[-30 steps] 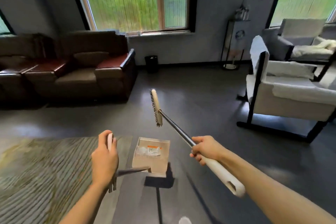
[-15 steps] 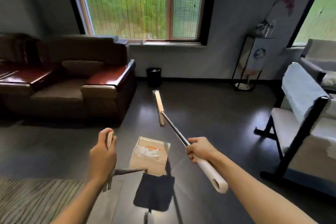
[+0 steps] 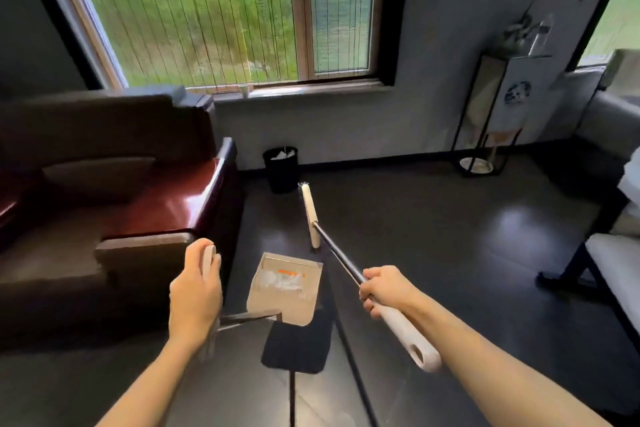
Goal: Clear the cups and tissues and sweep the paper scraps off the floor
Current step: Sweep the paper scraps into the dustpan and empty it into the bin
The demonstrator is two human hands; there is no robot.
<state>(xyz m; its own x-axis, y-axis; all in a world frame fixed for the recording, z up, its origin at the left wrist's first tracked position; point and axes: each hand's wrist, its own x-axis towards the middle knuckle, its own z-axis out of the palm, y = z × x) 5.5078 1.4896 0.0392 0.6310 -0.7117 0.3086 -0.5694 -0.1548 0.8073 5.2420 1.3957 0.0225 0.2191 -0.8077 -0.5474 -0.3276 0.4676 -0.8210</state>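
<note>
The left grip (image 3: 195, 291) is curled round the handle of the dustpan (image 3: 294, 303), which hangs just right of it above the dark floor (image 3: 433, 270) with paper scraps (image 3: 282, 280) inside. The right grip (image 3: 384, 288) clasps the broom (image 3: 309, 215) by its shaft, brush head raised ahead of it. A black bin (image 3: 281, 170) stands beyond.

A sitting room of a home or lounge: a brown leather sofa (image 3: 104, 204) with a cushion stands below a wide window (image 3: 214, 17) hung with thin string blinds, greenery outside. A pale upholstered armchair (image 3: 616, 274) on a dark frame sits at the right, and a small black waste bin (image 3: 281, 168) and a tall slim display stand (image 3: 502, 107) line the wall on a dark glossy floor (image 3: 450, 253)
</note>
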